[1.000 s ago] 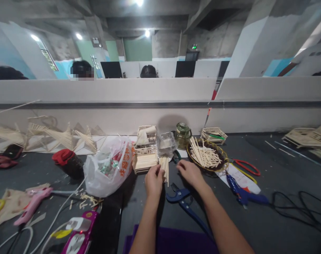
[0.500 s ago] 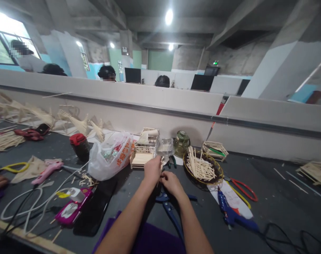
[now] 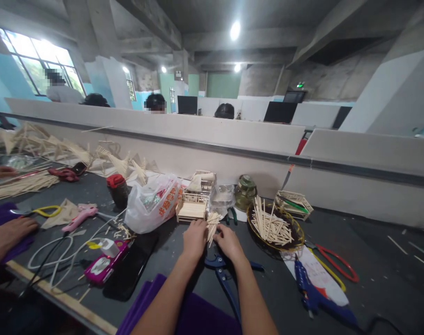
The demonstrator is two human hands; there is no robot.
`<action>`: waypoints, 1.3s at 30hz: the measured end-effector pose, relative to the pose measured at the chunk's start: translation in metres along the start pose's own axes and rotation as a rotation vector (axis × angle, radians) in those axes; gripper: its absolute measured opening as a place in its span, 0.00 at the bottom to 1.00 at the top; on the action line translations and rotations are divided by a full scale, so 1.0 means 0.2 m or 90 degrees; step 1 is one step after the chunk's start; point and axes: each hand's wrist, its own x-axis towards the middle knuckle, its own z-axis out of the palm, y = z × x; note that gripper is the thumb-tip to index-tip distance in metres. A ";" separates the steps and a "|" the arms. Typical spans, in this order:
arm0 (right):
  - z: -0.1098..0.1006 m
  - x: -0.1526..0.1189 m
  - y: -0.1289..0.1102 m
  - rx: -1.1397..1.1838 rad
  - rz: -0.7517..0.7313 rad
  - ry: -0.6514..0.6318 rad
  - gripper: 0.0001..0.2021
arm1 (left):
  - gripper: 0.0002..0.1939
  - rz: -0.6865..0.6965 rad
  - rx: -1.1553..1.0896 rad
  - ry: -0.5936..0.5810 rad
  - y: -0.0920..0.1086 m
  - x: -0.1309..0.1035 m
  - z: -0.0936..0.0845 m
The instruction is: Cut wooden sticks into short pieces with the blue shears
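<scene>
A small bundle of thin wooden sticks [image 3: 212, 224] stands slightly fanned between my two hands, over the dark table. My left hand [image 3: 195, 238] is closed against the bundle's left side, its fingertips curled behind the sticks. From the right, my right hand [image 3: 229, 240] pinches the lower part of the bundle with thumb and fingers. Just below the hands lie blue-handled cutting pliers [image 3: 221, 270]. Right behind them stands a small model piece of furniture made of sticks [image 3: 192, 210]. A round basket [image 3: 298, 242] filled with more sticks is to the right of my hands.
Left lie a white plastic bag [image 3: 145, 214], a black phone [image 3: 131, 267], a purple power strip [image 3: 105, 267] and a pink glue gun [image 3: 79, 217]. A blue glue gun [image 3: 311, 291] and red-handled scissors [image 3: 339, 265] lie right. Another person's hand [image 3: 12, 235] rests far left.
My left hand has come down and the sticks now show spread between both hands, where they were mostly hidden before. The view has swung left; another person's hands show more.
</scene>
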 end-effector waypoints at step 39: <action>-0.38 -0.11 0.21 -0.154 0.231 0.386 0.16 | 0.12 -0.131 -0.087 -0.083 -0.12 0.08 0.05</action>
